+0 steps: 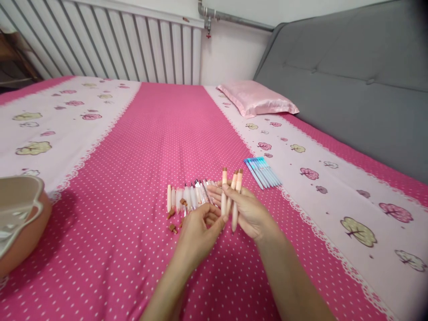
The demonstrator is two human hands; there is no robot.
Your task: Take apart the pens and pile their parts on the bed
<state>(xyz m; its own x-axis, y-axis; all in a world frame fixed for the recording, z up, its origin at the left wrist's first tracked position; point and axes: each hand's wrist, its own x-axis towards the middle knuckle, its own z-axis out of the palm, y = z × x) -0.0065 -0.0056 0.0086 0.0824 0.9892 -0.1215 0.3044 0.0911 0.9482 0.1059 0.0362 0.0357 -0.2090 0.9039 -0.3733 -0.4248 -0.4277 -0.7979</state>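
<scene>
Three pale pink pens (234, 209) with brown ends stand nearly upright, fanned out in my right hand (252, 211), which is closed around them. My left hand (199, 225) is curled, and its thumb and fingertips pinch the lower end of the leftmost pen (224, 200). Just beyond my hands lies a row of pale pink and white pens (187, 195), some with dark tips; its right end is partly hidden by my fingers. Small brown pieces (172, 228) lie beside my left hand. Their exact kind is too small to make out.
Blue pens (262, 171) lie in a neat group to the right on the pink dotted bedspread (150, 133). An orange-pink basin (36, 223) stands at the left edge. Farther back are a pink pillow (259, 98), a grey headboard (351, 76) and a white radiator (133, 44).
</scene>
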